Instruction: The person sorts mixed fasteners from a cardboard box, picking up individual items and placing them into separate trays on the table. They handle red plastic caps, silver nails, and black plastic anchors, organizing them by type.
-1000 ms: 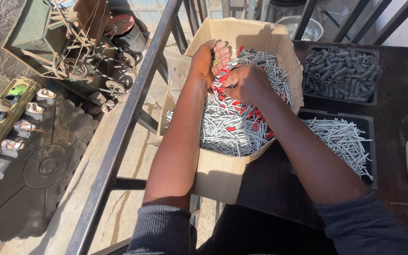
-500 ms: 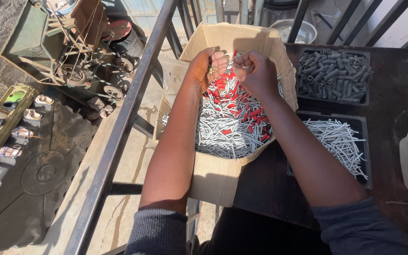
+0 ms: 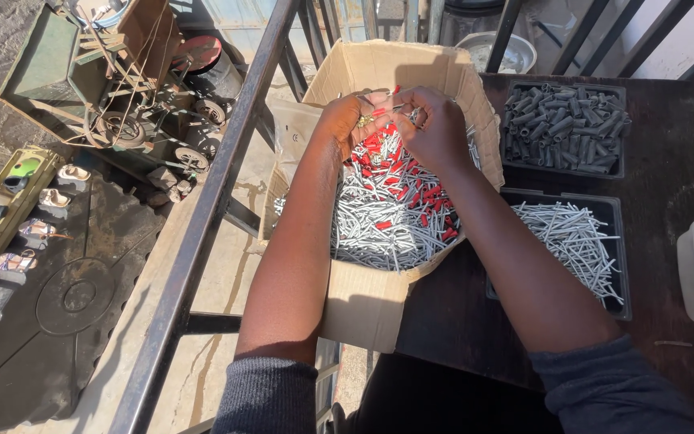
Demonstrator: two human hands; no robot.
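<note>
Head view: at twelve o'clock over the open cardboard box (image 3: 367,301) of grey and red-tipped pins (image 3: 391,217), the left hand (image 3: 347,120) and right hand (image 3: 435,120) pinch together on small brass pieces (image 3: 363,120); a loosened pinch could drop them among the pins.

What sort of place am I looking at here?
Probably a small assembly bench on a raised balcony: an open cardboard box of grey and red pins, black sorting trays on a dark table, dark metal railing above a street.
</note>
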